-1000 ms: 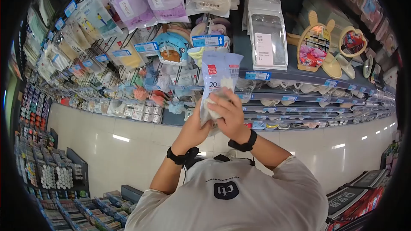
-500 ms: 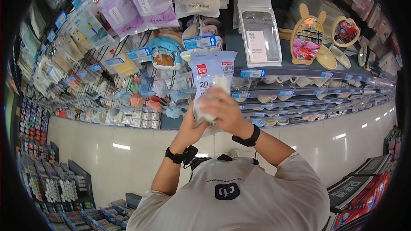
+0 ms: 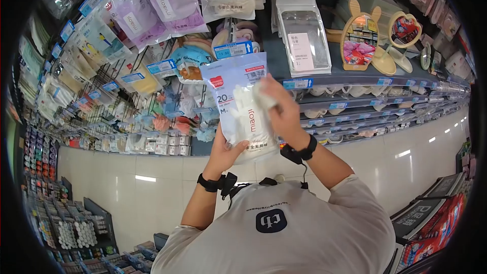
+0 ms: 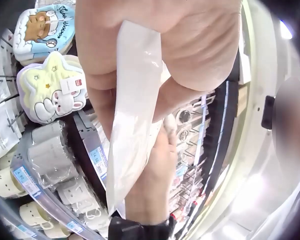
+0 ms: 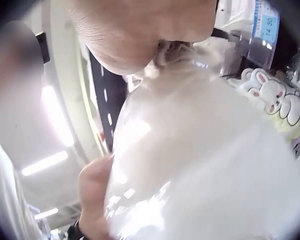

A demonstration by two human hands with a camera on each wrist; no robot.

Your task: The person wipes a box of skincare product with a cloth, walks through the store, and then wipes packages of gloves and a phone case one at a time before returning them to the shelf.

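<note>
Shop shelves of hanging packets rise before me; my left hand (image 3: 227, 153) grips the bottom of the clear plastic pack of white gloves (image 3: 242, 106), my right hand (image 3: 283, 107) pinches its side; best held flat, label facing me.

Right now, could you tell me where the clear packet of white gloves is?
In the head view the packet of gloves is at centre, held up between the left hand and right hand, before the blue price tag.
</note>
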